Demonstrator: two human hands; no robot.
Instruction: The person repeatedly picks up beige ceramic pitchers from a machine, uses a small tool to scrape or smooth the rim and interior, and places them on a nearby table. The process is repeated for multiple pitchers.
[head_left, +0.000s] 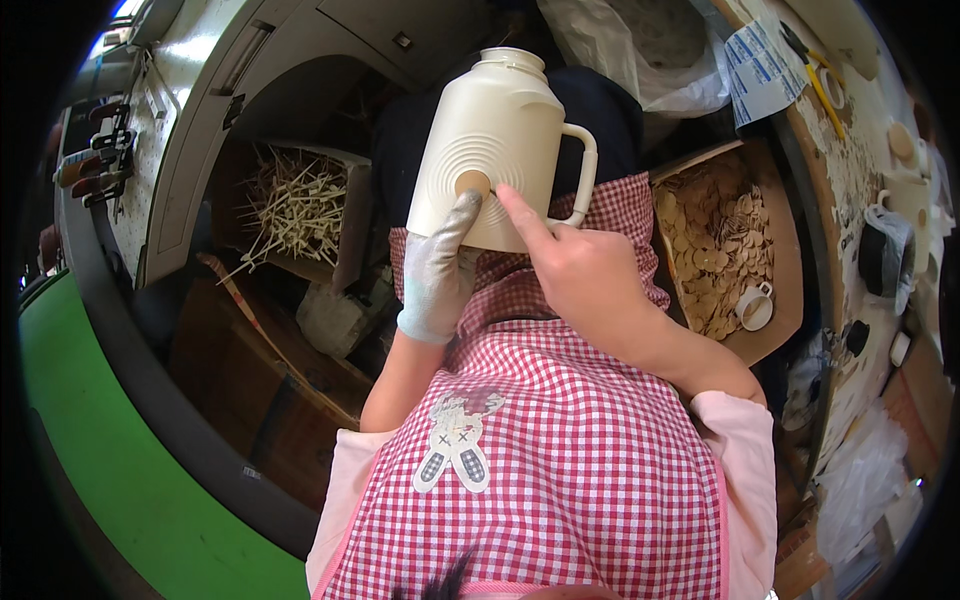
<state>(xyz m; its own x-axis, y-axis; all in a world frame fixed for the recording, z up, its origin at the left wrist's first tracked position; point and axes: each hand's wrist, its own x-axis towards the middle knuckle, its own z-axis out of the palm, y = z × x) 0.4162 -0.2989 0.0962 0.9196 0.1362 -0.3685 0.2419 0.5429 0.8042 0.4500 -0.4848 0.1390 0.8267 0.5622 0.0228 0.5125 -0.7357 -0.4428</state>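
Thermos-jug shell (492, 115), cream, at 12 o'clock in my feed; gloved left hand (438, 277) grips its 7 o'clock corner, thumb on tan disc (472, 183). Right hand (590, 265) curled, index extended at disc's 3 o'clock edge. Carton (788, 262) at jug's 4 o'clock.

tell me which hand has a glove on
The left hand, at the lower part of the cream jug: a pale glove covers it, while the right hand is bare.

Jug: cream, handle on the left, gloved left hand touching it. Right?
One thing off: in the head view, the jug has its handle on the right. It is cream, and the gloved left hand does touch it.
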